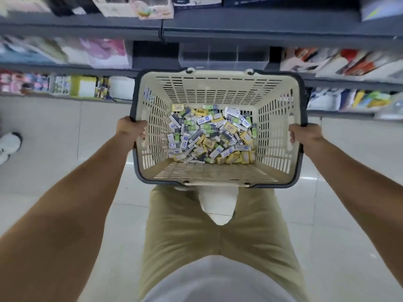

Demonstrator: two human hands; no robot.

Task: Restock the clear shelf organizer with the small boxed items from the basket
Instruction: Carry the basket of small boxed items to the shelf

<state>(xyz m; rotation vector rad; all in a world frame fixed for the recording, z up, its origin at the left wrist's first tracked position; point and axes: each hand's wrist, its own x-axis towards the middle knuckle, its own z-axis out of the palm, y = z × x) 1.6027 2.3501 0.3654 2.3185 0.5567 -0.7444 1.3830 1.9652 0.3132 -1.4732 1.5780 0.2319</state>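
Head view: blurred dark shelves [218, 31] are seen across the far side. A cream basket [218, 92] is held before them. The clear shelf organizer [222, 56] is seen shelved just beyond its far edge. The left rim is gripped by the left hand [130, 129], the right rim by the right hand [305, 136], fingers curled over it. Small boxed items [210, 136] are heaped on the basket's bottom.

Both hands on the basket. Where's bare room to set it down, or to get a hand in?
Bare floor tiles lie left and right of the basket, in front of the shelves. Inside, small boxes cover the bottom; the slotted walls above them are free. The clear organizer behind looks empty, though blurred. The shelves beside it are packed.
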